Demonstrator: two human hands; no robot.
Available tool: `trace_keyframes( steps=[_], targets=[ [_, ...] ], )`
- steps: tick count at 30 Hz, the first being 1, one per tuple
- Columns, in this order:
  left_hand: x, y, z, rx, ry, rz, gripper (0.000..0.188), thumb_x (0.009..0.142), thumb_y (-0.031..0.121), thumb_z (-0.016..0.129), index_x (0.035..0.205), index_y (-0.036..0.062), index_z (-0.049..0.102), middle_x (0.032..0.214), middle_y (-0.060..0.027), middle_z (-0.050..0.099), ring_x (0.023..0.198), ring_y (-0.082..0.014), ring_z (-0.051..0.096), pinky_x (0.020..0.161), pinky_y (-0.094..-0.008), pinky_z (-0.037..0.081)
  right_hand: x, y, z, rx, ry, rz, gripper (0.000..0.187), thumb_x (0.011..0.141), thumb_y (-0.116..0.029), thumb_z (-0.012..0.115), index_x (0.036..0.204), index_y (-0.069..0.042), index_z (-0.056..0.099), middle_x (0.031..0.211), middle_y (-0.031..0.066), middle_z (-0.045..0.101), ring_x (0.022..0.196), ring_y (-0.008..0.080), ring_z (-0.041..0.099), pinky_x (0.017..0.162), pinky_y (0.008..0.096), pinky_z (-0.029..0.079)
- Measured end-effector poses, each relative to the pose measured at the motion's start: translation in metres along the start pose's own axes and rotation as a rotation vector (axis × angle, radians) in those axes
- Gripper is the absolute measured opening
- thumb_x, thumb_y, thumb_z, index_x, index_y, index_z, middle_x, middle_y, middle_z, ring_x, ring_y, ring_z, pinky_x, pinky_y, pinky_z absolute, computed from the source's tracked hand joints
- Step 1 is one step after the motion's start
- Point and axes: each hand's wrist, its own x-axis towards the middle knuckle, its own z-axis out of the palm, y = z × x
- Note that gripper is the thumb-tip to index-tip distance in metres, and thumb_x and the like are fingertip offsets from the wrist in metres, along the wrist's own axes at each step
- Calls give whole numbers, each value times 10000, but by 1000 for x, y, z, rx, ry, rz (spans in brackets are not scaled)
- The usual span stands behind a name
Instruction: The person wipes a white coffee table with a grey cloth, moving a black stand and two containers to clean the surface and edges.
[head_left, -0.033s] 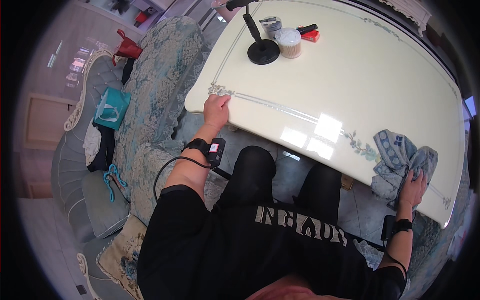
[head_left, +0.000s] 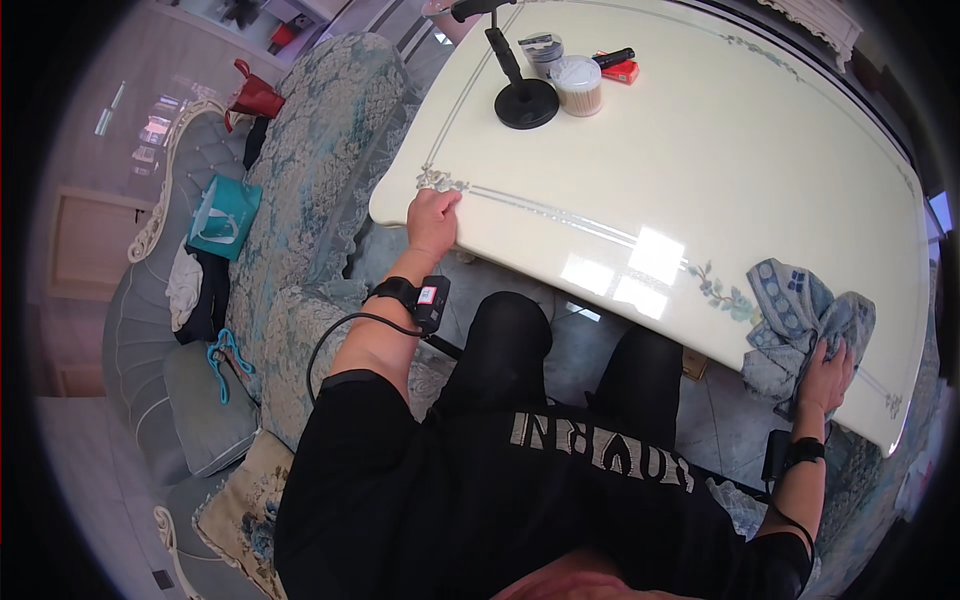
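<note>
A blue-grey patterned towel (head_left: 790,320) lies bunched near the right front corner of a cream, glossy table (head_left: 560,170). My right hand (head_left: 825,380) presses on its near side, the fingers bent into the folds and gripping the cloth. Part of the towel hangs at the table's front edge. At the left front corner, my left hand (head_left: 433,222) rests on the edge with its fingers curled in like a fist. Nothing shows in it.
Toward the back left of the table stand a black round-based stand (head_left: 527,103), a tub of cotton swabs (head_left: 580,88), a grey-lidded jar (head_left: 542,52) and a red box (head_left: 621,70) under a black object. A patterned sofa (head_left: 320,140) holding a teal bag (head_left: 225,217) lies left.
</note>
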Motion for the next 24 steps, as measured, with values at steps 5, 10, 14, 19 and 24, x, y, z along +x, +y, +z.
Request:
trace_keyframes(
  steps=[5, 10, 14, 19, 24],
  targets=[
    [-1, 0, 2, 16, 25, 9, 107, 750, 59, 590, 778, 104, 683, 750, -123, 603, 777, -321, 582, 688, -418, 474, 1, 3, 3, 3, 21, -19, 529, 887, -471, 486, 1340, -197, 475, 1444, 83, 383, 1338, 275, 331, 1025, 472, 325],
    [-2, -2, 1, -40, 37, -12, 108, 753, 55, 591, 776, 106, 683, 750, -123, 603, 775, -321, 579, 687, -422, 471, -4, -12, -12, -8, -22, 8, 534, 885, -474, 485, 1334, -186, 481, 1438, 94, 389, 1336, 282, 332, 1033, 468, 319],
    [0, 1, 2, -16, -4, -28, 106, 753, 52, 594, 777, 105, 682, 749, -122, 602, 779, -322, 579, 691, -425, 471, -1, 0, -1, 14, 14, -14, 535, 884, -473, 485, 1335, -185, 480, 1438, 98, 389, 1334, 284, 334, 1032, 467, 319],
    [-1, 4, 1, 28, 14, 2, 107, 755, 52, 589, 776, 103, 681, 755, -124, 602, 773, -328, 577, 689, -428, 471, -2, -6, -4, 12, 3, -14, 534, 884, -473, 485, 1333, -184, 481, 1436, 103, 391, 1332, 289, 337, 1034, 463, 319],
    [3, 6, 5, 35, -49, -57, 109, 765, 69, 580, 793, 95, 682, 805, -120, 609, 821, -335, 570, 736, -431, 466, 0, 0, -1, 11, 17, -17, 535, 882, -475, 488, 1332, -184, 482, 1439, 99, 387, 1335, 291, 332, 1030, 469, 320]
  ],
)
